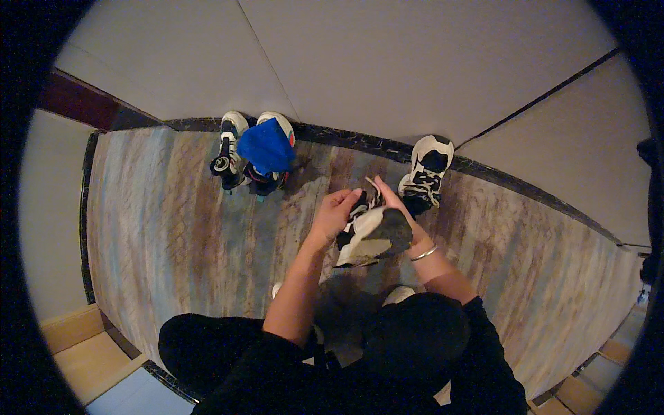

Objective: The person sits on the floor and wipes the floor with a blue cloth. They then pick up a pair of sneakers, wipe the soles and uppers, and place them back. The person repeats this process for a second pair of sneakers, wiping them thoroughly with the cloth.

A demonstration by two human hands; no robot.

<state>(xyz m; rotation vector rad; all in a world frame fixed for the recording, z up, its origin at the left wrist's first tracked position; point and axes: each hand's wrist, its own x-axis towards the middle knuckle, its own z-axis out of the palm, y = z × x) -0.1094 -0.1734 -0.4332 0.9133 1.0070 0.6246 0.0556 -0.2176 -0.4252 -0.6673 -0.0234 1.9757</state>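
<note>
Above the carpet, a black-and-white sneaker [369, 228] is held tilted in my two hands, with part of its sole turned towards the right. My left hand [334, 210] pinches the dark upper near the shoe's opening. My right hand [398, 207], with a silver bangle at its wrist, lies along the other side, its fingers stretched out near the laces. Part of the right palm is hidden behind the shoe. A similar sneaker [428, 174] stands just beyond the right hand, its toe against the wall base.
Another pair of sneakers stands by the wall at the left. A blue cloth [267, 146] covers part of one; a round-topped can [221, 165] sits at the other [233, 124]. Dark marble-look skirting [358, 137] edges the streaked carpet [207, 249]. My knees [415, 337] are close below.
</note>
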